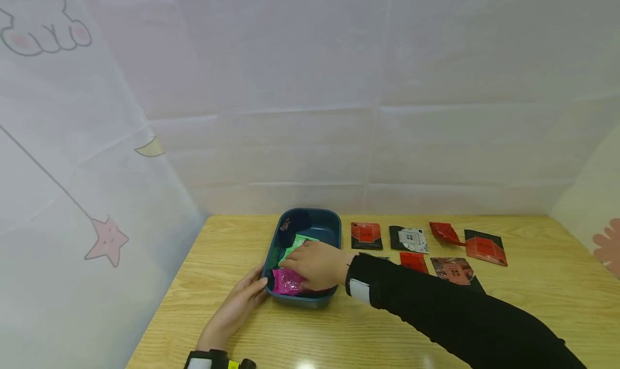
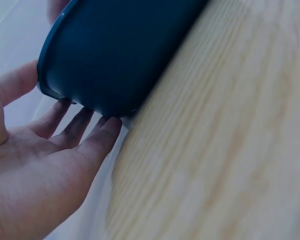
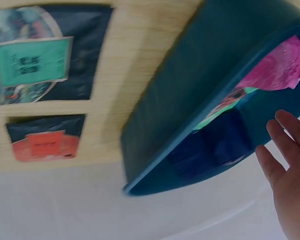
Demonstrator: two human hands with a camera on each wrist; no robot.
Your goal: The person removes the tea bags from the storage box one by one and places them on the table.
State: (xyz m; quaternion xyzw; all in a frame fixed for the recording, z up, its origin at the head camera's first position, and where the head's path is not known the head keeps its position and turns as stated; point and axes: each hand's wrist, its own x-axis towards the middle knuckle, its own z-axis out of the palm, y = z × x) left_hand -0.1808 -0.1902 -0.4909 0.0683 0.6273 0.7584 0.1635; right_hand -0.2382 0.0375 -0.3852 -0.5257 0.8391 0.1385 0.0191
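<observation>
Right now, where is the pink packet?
In the head view, the pink packet lies in the blue tub's near end, just under the right hand.

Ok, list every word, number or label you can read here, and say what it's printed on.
No text can be read.
Green label on the dark packet: print too blurred.
Red label on the packet below it: blurred.
Packets on the table in the head view, such as the black-and-white one: marks too small.
Pink packet in the blue tray: nothing legible.
</observation>
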